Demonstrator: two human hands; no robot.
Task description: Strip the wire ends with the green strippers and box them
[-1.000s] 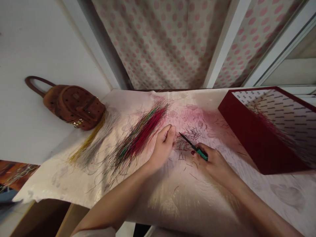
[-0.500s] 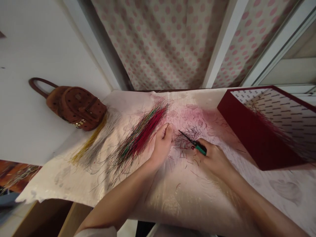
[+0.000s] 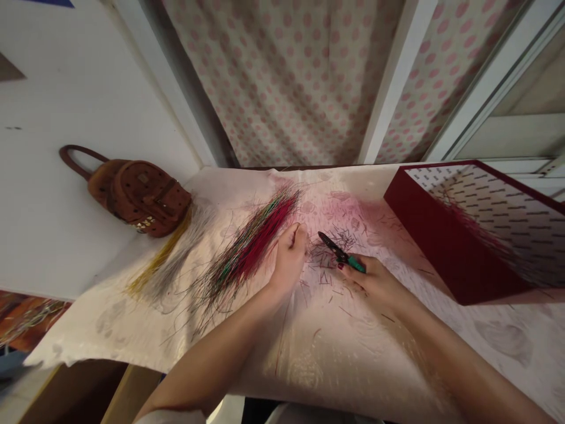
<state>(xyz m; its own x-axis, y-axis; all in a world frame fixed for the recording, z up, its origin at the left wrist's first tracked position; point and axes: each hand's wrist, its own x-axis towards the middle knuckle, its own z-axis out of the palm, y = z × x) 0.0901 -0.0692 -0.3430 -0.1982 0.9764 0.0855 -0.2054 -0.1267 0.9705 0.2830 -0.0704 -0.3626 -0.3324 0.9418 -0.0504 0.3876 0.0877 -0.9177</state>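
Note:
My left hand (image 3: 289,253) is closed in a pinch beside the bundle of red, green and dark wires (image 3: 256,244). A thin red wire (image 3: 281,335) trails from under it towards me; its gripped end is hidden by my fingers. In my right hand (image 3: 366,274) is a pair of wire strippers (image 3: 338,250) with green handles and dark jaws, pointing up and left, a little right of my left hand. Under and around the jaws lie many short cut wire pieces (image 3: 324,259) on the cloth.
A dark red box (image 3: 424,235) with a patterned lining holds more wires at right. Yellow wires (image 3: 161,256) and grey wires (image 3: 183,250) lie at left, near a brown backpack (image 3: 141,197) against the wall. A pale cloth (image 3: 344,347) covers the table; a dotted curtain hangs behind.
The wire strippers have turned in my right hand so their jaws show broader. The red wire trailing from my left hand has swung to the right. My left hand has barely moved.

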